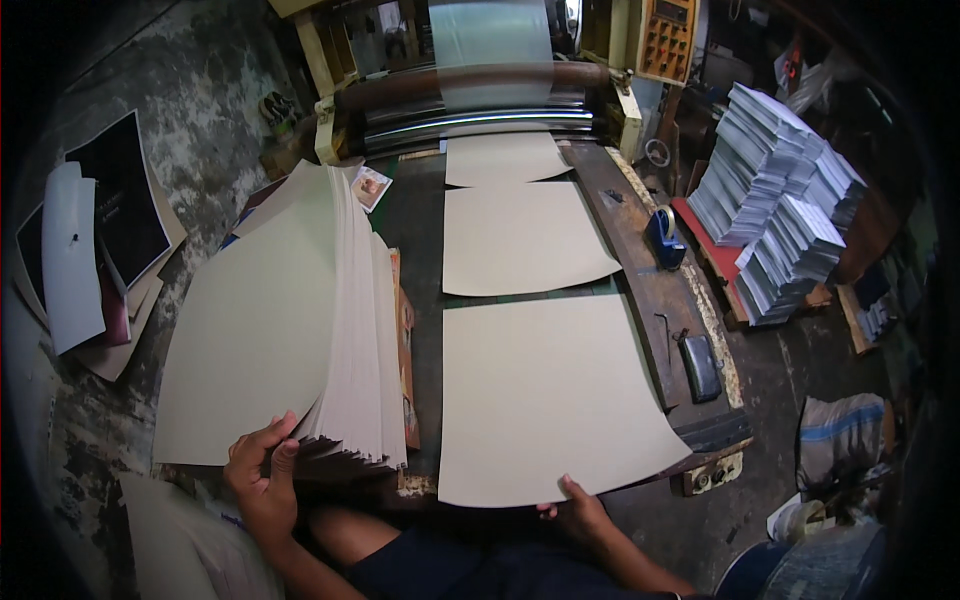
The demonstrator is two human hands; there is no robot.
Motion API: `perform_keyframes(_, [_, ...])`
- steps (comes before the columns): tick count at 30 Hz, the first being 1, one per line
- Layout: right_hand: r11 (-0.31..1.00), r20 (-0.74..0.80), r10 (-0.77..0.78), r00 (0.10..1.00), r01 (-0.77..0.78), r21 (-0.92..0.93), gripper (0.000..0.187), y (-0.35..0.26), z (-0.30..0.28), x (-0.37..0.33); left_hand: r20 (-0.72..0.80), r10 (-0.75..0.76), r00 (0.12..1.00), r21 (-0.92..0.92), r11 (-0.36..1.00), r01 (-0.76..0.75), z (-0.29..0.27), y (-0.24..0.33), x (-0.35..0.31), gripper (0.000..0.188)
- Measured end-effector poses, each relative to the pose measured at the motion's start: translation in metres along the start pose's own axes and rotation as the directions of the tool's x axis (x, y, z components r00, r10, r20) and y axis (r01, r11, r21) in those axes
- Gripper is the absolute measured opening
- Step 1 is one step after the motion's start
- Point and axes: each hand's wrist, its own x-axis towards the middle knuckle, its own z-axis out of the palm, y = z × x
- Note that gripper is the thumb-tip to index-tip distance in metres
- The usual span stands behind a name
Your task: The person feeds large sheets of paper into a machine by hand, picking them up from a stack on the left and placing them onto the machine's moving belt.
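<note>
At the near edge of the machine's feed table, my right hand (580, 515) pinches the nearest grey-beige cardboard sheet (545, 400), thumb on top and fingertips partly hidden beneath. My left hand (262, 475) is at the near corner of a tall, fanned stack of similar sheets (260, 300). Its curled fingers and thumb close at the edge of the top sheet; the exact contact is hard to see. Beyond the sheet under my right hand lie a middle sheet (525, 238) and a far sheet (500, 158), which reaches the shiny roller (480, 122).
A clear film web (490, 50) runs down to the rollers. Along the table's right side are a blue tape dispenser (665, 238) and a dark oblong block (700, 367). Tall paper piles (750, 170) stand at right. Loose dark and white sheets (75, 250) lean at the left wall.
</note>
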Motion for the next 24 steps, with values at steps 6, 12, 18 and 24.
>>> perform_keyframes(6, [0.999, 0.037, 0.004, 0.999, -0.006, 0.04, 0.051, -0.033, 0.023, 0.027, -0.016, -0.121, 0.992, -0.04, 0.992, 0.121, -0.004, -0.001, -0.004, 0.022])
perform_keyframes(12, [0.985, -0.088, -0.136, 0.987, 0.144, 0.097, 0.053, -0.041, 0.032, 0.067, -0.324, -0.371, 0.87, -0.524, 0.836, 0.161, 0.011, -0.008, 0.005, 0.027])
perform_keyframes(18, [0.978, -0.158, -0.136, 0.978, 0.158, 0.139, 0.053, -0.037, 0.041, 0.069, -0.409, -0.265, 0.873, -0.38, 0.92, 0.101, 0.018, 0.004, -0.005, 0.03])
perform_keyframes(24, [0.983, 0.216, -0.154, 0.964, 0.127, 0.132, 0.081, -0.102, 0.087, -0.008, -0.083, 0.492, 0.866, -0.324, 0.809, -0.491, 0.021, 0.04, -0.012, 0.037])
